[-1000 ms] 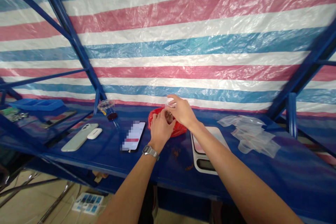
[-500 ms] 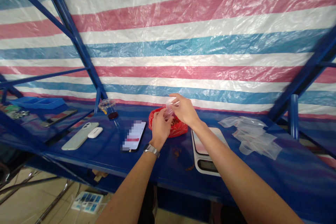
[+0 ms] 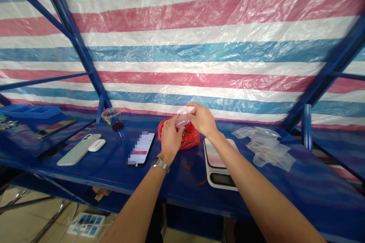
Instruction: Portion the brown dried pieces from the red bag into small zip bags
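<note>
Both hands hold a small clear plastic bag over an open red plastic bag. My left hand, with a metal watch on its wrist, grips the clear bag's left end. At the other end, the fingers of my right hand pinch it from above. The clear bag lies tilted, nearly level, and what it contains, if anything, I cannot make out. Small brown pieces show inside the red bag. Just right of it, a white digital scale is partly hidden under my right forearm.
Several clear bags lie spread at the right. On the left are a lit phone, a pale phone, a white earbud case and a plastic cup with dark liquid. Blue metal bars frame the table.
The clear bag has swung from more upright to nearly level between my hands. More of the brown pieces show now. My view has turned slightly to the right.
</note>
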A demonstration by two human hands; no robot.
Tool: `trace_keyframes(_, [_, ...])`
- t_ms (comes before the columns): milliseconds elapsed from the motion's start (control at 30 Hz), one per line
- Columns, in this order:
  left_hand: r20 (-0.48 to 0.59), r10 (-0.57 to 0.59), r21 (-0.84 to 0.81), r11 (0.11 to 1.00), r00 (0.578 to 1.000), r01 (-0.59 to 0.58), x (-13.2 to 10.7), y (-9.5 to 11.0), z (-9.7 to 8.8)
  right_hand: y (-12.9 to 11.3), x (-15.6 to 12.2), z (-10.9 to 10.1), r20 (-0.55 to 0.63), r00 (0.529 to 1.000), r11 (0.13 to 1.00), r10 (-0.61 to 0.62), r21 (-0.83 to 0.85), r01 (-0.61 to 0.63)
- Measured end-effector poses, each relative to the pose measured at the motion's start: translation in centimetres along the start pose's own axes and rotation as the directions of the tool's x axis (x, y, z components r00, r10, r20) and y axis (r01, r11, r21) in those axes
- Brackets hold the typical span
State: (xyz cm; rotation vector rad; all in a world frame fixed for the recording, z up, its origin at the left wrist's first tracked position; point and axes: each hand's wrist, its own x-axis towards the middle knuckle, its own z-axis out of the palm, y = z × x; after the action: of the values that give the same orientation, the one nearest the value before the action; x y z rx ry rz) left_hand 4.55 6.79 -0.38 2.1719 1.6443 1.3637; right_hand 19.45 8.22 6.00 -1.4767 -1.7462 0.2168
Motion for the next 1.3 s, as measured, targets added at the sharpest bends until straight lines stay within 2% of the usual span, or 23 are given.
trace_keyframes(133, [-0.057,0.042,0.043,0.998,0.997,-0.040,0.1,0.4,-0.8,4.6,0.7,-2.9,-0.056,0.988,0.988,0.142,-0.054,-0.145])
trace_keyframes(233, [-0.128,0.045,0.137,0.990,0.991,-0.028,0.3,0.6,-1.7,9.5,0.1,-6.0,-0.122,0.937,0.909,0.327,-0.232,-0.347])
trace_keyframes(333, [-0.209,-0.029,0.269,0.959,0.978,0.086,0.2,0.6,-2.5,13.7,-1.1,-8.4,-0.105,0.889,0.785,0.446,-0.430,-0.445])
trace_keyframes(433, [-0.176,-0.148,0.356,0.912,0.973,0.203,0.1,-0.1,-2.8,15.3,-1.5,-8.8,-0.113,0.870,0.735,0.480,-0.489,-0.470])
trace_keyframes(533, [-0.057,-0.238,0.345,0.907,0.970,0.243,0.1,-1.3,-2.8,13.5,-1.0,-6.7,-0.063,0.915,0.797,0.399,-0.470,-0.380])
trace_keyframes(600, [0.003,-0.257,0.274,0.930,0.966,0.246,0.4,-2.0,-2.9,11.1,-0.7,-4.2,0.091,0.952,0.913,0.291,-0.323,-0.248])
trace_keyframes(633, [0.014,-0.256,0.228,0.942,0.967,0.246,0.5,-2.3,-2.9,9.8,-0.6,-2.8,0.177,0.956,0.955,0.234,-0.224,-0.192])
trace_keyframes(700, [-0.001,-0.254,0.137,0.958,0.967,0.252,0.8,-2.7,-2.9,7.4,-0.9,-0.2,0.269,0.950,0.987,0.160,-0.063,-0.148])
trace_keyframes(800, [-0.083,-0.266,0.033,0.962,0.960,0.270,1.1,-2.8,-3.1,5.5,-1.4,1.9,0.234,0.969,0.997,0.077,-0.033,-0.071])
trace_keyframes(933, [-0.201,-0.271,-0.062,0.963,0.941,0.263,1.3,-2.8,-3.4,5.2,-1.1,0.9,0.083,0.988,0.989,0.129,-0.080,-0.122])
trace_keyframes(1100, [-0.291,-0.199,-0.142,0.976,0.936,0.164,1.3,-2.4,-3.3,5.0,-0.5,-0.3,0.105,0.992,0.997,0.065,-0.054,-0.059])
trace_keyframes(1167, [-0.287,-0.198,-0.138,0.977,0.937,0.164,1.3,-2.2,-3.3,4.9,-0.5,-0.3,0.099,0.994,0.998,0.047,-0.046,-0.043])
trace_keyframes(1300, [-0.263,-0.267,-0.093,0.963,0.927,0.251,1.3,-2.1,-3.4,4.8,-0.5,-0.5,0.056,0.996,0.997,0.072,-0.038,-0.069])
